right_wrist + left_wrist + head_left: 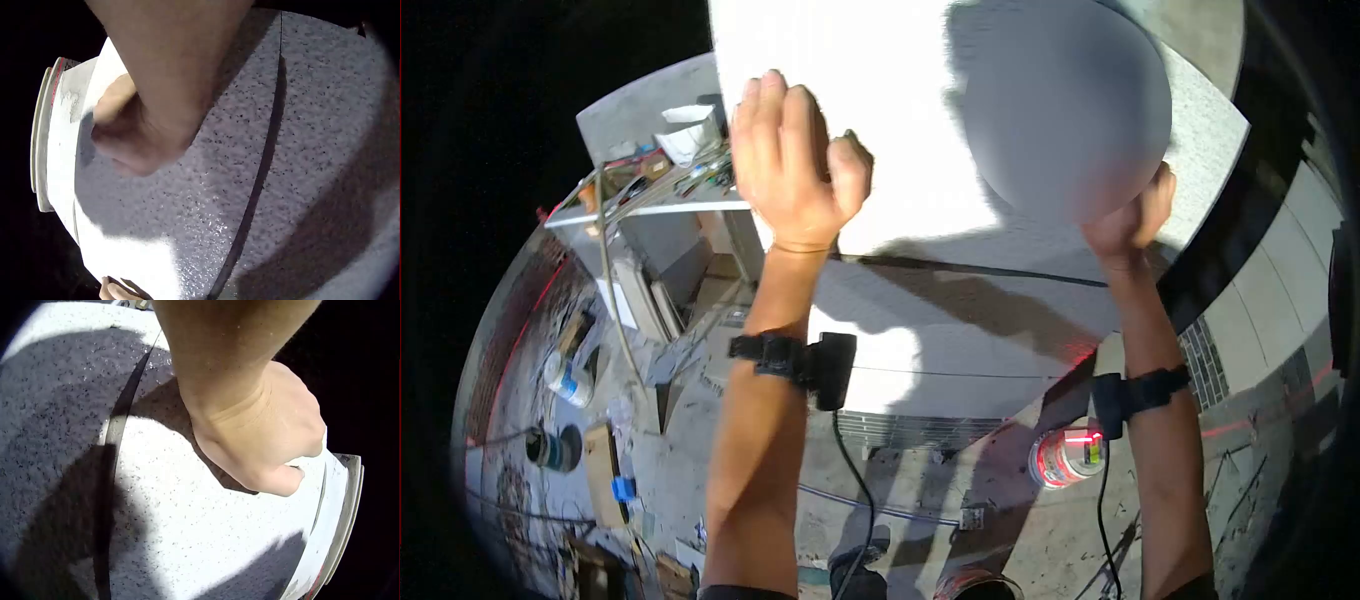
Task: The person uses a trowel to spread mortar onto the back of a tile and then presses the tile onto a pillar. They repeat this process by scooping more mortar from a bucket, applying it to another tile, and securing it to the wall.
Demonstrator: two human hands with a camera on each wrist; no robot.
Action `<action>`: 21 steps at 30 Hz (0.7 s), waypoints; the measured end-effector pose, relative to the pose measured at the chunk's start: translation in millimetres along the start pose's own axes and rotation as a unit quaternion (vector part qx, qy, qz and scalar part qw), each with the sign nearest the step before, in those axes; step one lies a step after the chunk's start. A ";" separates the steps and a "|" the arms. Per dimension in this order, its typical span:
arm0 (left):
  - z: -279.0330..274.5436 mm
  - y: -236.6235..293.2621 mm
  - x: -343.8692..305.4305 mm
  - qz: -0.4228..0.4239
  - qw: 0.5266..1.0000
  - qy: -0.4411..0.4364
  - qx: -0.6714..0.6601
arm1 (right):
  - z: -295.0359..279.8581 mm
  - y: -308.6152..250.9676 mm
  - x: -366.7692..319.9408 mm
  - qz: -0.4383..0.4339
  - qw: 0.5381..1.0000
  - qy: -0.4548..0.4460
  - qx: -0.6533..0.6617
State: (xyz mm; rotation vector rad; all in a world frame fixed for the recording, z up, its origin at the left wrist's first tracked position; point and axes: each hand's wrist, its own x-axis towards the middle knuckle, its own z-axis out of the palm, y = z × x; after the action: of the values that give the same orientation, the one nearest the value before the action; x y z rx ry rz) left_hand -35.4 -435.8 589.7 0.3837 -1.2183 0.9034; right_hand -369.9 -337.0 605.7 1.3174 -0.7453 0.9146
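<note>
A white, dark-speckled panel (900, 150) spans the top of the head view, brightly lit. My left hand (785, 165) lies on it, fingers straight and thumb spread. In the left wrist view this hand (265, 434) is seen from the wrist, bent back against the panel. Over to the right, my right hand (1130, 225) rests on the panel, partly covered by a blurred grey disc (1065, 110). The right wrist view shows the right hand (140, 134) against the speckled surface, its fingers mostly hidden. A dark joint (269, 147) runs across the surface on the near side of both hands.
On the left stands a bench (660, 205) littered with tools. Below it are a white bucket (568, 380) and leaning boards (645, 295). A red and white bucket (1060, 460) sits on the floor by my right forearm. Black cables (865, 490) hang from both wrist straps.
</note>
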 end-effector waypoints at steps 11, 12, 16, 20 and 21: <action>-3.1 20.4 1.8 0.009 0.994 -0.097 0.053 | -2.6 -13.9 -8.6 0.140 0.989 0.047 -0.025; -0.9 20.0 1.6 0.020 0.995 -0.091 0.048 | -5.4 -10.9 -11.1 0.143 0.988 0.049 -0.007; 2.6 22.6 3.0 0.024 0.994 -0.098 0.043 | -8.4 -6.9 -11.2 0.136 0.989 0.067 0.001; 3.6 12.2 1.7 0.038 0.995 -0.091 0.027 | -8.3 -8.7 -5.7 0.146 0.988 0.056 -0.015; 2.3 11.3 0.6 0.037 0.995 -0.093 0.028 | -7.7 -11.7 -5.4 0.152 0.986 0.064 -0.017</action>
State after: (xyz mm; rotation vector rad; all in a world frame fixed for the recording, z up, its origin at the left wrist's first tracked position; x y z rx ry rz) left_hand -45.4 -430.3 588.7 0.4781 -1.3885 0.9840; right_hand -362.5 -330.3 594.5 1.1196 -0.8720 1.2132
